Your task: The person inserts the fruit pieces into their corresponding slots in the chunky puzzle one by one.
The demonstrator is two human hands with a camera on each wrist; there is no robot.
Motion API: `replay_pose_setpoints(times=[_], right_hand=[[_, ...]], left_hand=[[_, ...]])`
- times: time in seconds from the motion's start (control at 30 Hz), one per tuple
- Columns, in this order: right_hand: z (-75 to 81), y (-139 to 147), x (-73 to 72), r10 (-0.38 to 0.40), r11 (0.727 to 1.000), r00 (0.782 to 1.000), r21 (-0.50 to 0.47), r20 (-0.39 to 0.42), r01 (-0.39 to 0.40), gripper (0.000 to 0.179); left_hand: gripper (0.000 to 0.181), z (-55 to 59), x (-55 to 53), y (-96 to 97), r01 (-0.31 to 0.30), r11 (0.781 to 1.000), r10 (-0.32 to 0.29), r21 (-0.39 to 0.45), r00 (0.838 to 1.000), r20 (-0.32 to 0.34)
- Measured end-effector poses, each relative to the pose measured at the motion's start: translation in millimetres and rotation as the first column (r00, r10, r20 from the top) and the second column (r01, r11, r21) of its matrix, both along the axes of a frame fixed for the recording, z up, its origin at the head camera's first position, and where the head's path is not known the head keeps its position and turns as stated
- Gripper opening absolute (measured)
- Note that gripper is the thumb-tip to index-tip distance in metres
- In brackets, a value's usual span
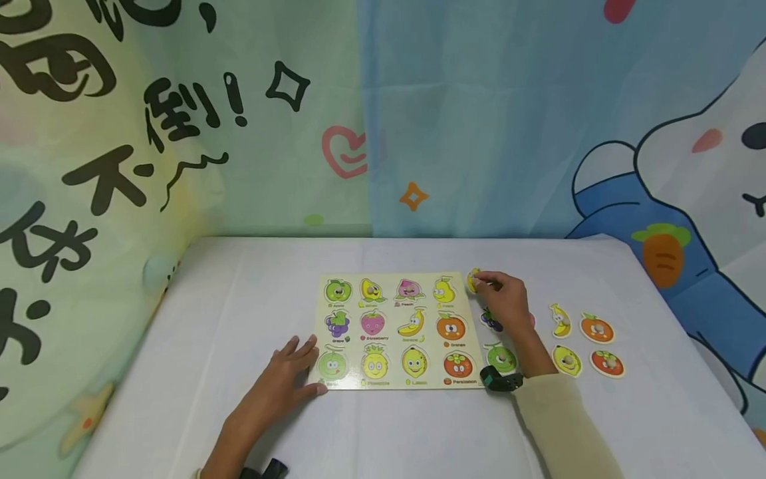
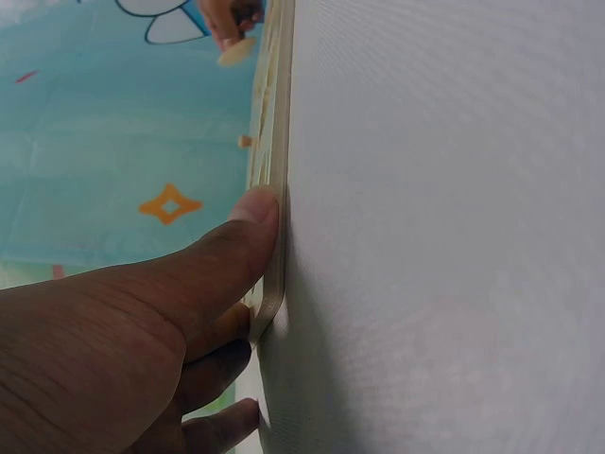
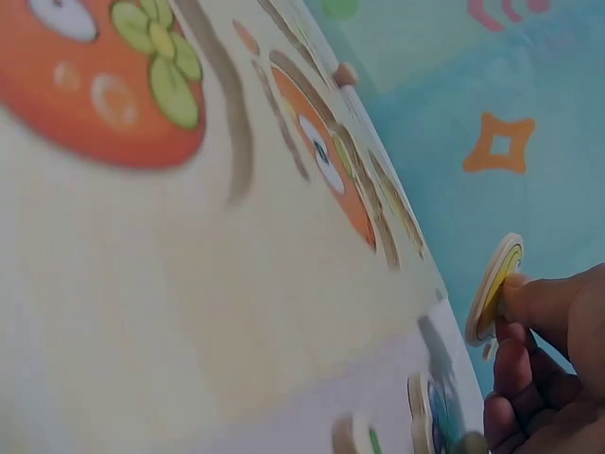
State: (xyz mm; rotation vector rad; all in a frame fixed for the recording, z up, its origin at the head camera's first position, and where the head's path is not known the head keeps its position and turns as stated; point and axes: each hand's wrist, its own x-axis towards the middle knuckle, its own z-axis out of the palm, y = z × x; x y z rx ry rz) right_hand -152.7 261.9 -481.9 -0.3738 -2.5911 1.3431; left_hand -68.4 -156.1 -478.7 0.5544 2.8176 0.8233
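A wooden fruit puzzle board (image 1: 389, 332) lies flat on the white-covered table, with printed, labelled fruit pictures in recesses. My left hand (image 1: 287, 376) rests at its lower left corner, fingers spread; in the left wrist view the thumb (image 2: 255, 222) lies along the board's edge. Beyond the board's upper right corner, my right hand (image 1: 505, 303) pinches a yellow fruit puzzle piece (image 3: 496, 291) between thumb and fingers. The right wrist view shows that piece on edge, raised above the table. Below the right hand lie a grape piece (image 1: 489, 320) and a round green fruit piece (image 1: 501, 359).
Right of the right forearm lie a banana piece (image 1: 560, 320), an orange piece (image 1: 596, 328), a yellow-green lemon-like piece (image 1: 566, 360) and a persimmon piece (image 1: 607, 364). A pink piece (image 1: 532, 320) is mostly hidden behind the right wrist. A printed cloth (image 1: 467, 133) hangs behind the table.
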Motion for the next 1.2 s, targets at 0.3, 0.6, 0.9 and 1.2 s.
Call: replay_pose_setpoints(times=[0.3,0.6,0.9,1.2], right_hand=[[0.1,-18.7,-2.8,0.096,0.995,0.995,0.0,-0.002,-0.096,0.028],[-4.5,-31.0,-5.9,0.156,0.987,0.987,0.026,0.023,-0.157,0.024],[0.9,-33.3,-7.1,0.227,0.969,0.973,0.091,0.046,-0.231,0.019],[4.7,-36.4,-10.6,0.268,0.95,0.958,0.134,0.103,-0.281,0.019]], left_hand=[[0.072,0.7,0.2,-0.4,-0.001,1.0,0.001,-0.005,1.0,0.003],[0.073,2.1,0.3,0.7,-0.012,1.0,0.013,-0.013,1.0,0.026],[0.073,3.0,0.1,1.2,-0.013,1.0,0.014,-0.028,1.0,0.026],[0.073,1.2,-0.1,1.8,-0.02,0.999,0.021,-0.029,0.999,0.027]])
